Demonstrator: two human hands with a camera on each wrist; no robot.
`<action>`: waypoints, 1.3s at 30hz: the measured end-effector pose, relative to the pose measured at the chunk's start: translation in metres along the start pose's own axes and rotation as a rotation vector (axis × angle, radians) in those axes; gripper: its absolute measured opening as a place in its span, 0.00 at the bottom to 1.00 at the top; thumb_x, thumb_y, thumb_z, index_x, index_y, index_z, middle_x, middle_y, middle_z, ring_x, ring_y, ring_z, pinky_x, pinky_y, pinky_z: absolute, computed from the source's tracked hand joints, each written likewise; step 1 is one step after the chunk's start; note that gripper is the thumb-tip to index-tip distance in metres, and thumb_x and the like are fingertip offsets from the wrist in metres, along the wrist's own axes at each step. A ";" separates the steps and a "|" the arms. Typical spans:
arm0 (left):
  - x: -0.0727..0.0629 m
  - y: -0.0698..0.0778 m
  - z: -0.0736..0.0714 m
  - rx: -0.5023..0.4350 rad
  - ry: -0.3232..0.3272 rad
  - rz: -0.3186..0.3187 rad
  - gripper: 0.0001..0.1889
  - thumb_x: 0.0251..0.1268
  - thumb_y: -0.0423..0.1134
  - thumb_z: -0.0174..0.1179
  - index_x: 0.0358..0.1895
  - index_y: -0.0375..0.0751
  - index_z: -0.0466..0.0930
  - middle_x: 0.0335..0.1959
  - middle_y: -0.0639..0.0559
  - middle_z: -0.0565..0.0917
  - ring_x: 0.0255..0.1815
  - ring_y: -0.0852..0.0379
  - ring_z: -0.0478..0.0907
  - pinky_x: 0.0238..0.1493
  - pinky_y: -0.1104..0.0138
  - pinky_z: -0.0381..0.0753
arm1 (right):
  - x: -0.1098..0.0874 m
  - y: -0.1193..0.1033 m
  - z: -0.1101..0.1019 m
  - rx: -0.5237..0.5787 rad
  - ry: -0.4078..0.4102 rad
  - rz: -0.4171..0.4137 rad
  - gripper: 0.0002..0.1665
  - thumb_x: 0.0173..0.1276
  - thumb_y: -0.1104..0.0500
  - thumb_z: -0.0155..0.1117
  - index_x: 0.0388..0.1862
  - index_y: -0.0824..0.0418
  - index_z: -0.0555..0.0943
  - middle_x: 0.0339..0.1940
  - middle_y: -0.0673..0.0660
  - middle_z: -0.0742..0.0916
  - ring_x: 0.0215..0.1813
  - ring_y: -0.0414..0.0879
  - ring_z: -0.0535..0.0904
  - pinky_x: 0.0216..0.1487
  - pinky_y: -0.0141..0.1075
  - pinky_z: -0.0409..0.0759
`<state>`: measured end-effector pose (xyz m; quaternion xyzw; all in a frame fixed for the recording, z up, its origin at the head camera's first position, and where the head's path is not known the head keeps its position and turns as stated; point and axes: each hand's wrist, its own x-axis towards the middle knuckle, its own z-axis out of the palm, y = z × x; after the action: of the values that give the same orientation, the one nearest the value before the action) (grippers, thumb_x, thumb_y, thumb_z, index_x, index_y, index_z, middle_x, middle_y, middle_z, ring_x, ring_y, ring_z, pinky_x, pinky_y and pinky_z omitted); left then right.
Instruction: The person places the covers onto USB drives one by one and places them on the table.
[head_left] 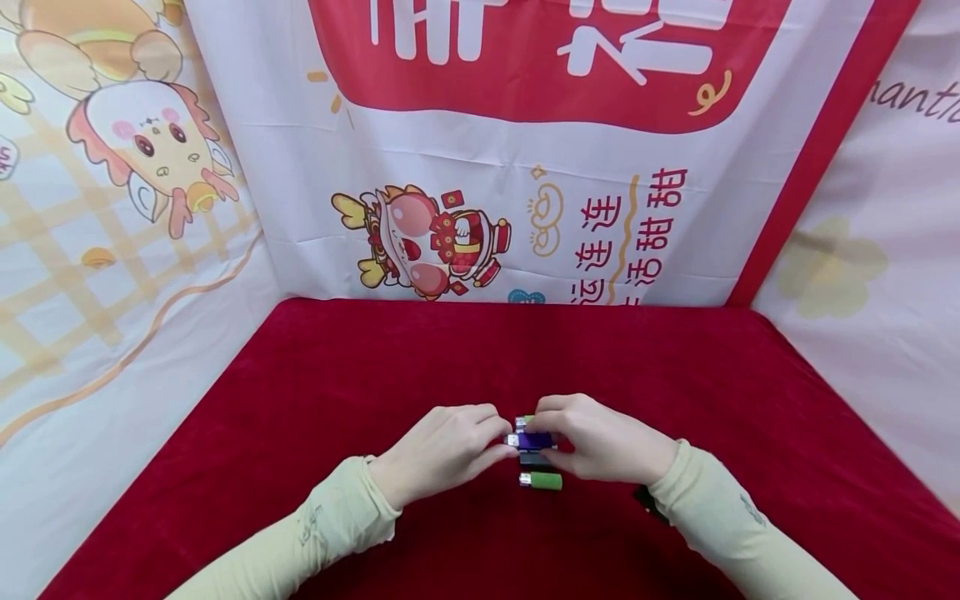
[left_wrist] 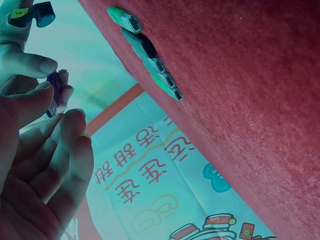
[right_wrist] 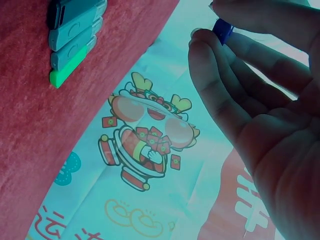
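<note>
Between both hands, a purple USB flash drive [head_left: 534, 441] with a silver metal plug end is held above the red cloth. My left hand [head_left: 457, 442] pinches its silver end between thumb and fingers. At the purple body end, my right hand [head_left: 600, 437] grips it with thumb and fingertips. In the right wrist view, only a short piece of the purple drive [right_wrist: 223, 31] shows between the right fingers. Below the hands lies a row of several more USB flash drives, including a near green drive [head_left: 546, 481], a dark drive [left_wrist: 142, 45] and a far green drive [right_wrist: 67, 70].
A red cloth [head_left: 375, 358] covers the table. Printed white fabric [head_left: 300, 167] stands along the back, with more printed fabric at both sides. A black device [left_wrist: 42, 15] is worn at the right wrist.
</note>
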<state>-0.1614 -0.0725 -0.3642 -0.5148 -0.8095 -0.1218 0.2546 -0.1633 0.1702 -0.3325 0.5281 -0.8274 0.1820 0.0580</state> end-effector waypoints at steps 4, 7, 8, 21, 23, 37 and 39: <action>0.000 0.000 0.000 -0.005 0.001 0.005 0.08 0.66 0.44 0.66 0.37 0.43 0.83 0.28 0.58 0.77 0.24 0.66 0.69 0.26 0.78 0.71 | 0.000 0.000 0.001 -0.003 0.009 -0.011 0.14 0.57 0.68 0.74 0.43 0.63 0.85 0.34 0.49 0.82 0.35 0.39 0.78 0.39 0.27 0.78; 0.000 0.000 0.000 -0.002 0.003 0.013 0.08 0.66 0.44 0.65 0.37 0.43 0.82 0.29 0.58 0.77 0.24 0.66 0.69 0.26 0.78 0.71 | 0.000 0.000 0.001 0.003 0.009 -0.004 0.15 0.57 0.67 0.75 0.43 0.62 0.85 0.35 0.49 0.82 0.35 0.39 0.78 0.39 0.27 0.79; 0.000 0.000 0.001 0.001 0.004 0.015 0.08 0.66 0.44 0.65 0.37 0.43 0.82 0.29 0.58 0.77 0.24 0.66 0.69 0.26 0.78 0.71 | 0.001 -0.001 0.001 0.004 0.008 -0.002 0.15 0.57 0.67 0.75 0.44 0.63 0.85 0.35 0.49 0.82 0.35 0.39 0.78 0.39 0.27 0.79; 0.000 0.000 0.001 0.033 0.019 0.045 0.08 0.67 0.43 0.65 0.36 0.42 0.81 0.28 0.57 0.75 0.23 0.66 0.68 0.25 0.77 0.71 | 0.000 -0.004 0.001 -0.012 0.015 -0.006 0.14 0.56 0.67 0.76 0.43 0.62 0.86 0.36 0.49 0.83 0.36 0.38 0.78 0.41 0.27 0.79; 0.000 0.000 0.001 0.029 0.021 0.044 0.08 0.66 0.43 0.65 0.36 0.42 0.81 0.28 0.57 0.75 0.23 0.66 0.68 0.25 0.77 0.71 | 0.000 -0.003 0.000 -0.012 0.016 -0.007 0.14 0.56 0.66 0.76 0.43 0.62 0.86 0.35 0.49 0.83 0.36 0.38 0.78 0.40 0.27 0.79; 0.000 0.000 0.002 0.037 0.002 0.014 0.10 0.67 0.47 0.64 0.35 0.44 0.82 0.27 0.59 0.76 0.22 0.66 0.68 0.23 0.76 0.69 | -0.001 -0.001 -0.005 -0.035 0.008 -0.023 0.13 0.56 0.66 0.75 0.41 0.62 0.86 0.33 0.47 0.81 0.34 0.36 0.76 0.37 0.24 0.76; 0.000 0.000 0.002 0.035 -0.006 0.012 0.10 0.67 0.47 0.64 0.35 0.44 0.83 0.27 0.59 0.76 0.23 0.66 0.68 0.23 0.77 0.70 | -0.001 -0.001 -0.006 -0.030 0.006 -0.020 0.14 0.56 0.66 0.75 0.42 0.62 0.86 0.33 0.47 0.81 0.34 0.37 0.77 0.37 0.25 0.77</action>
<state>-0.1619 -0.0712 -0.3662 -0.5155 -0.8093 -0.1046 0.2616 -0.1621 0.1729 -0.3274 0.5350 -0.8245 0.1707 0.0702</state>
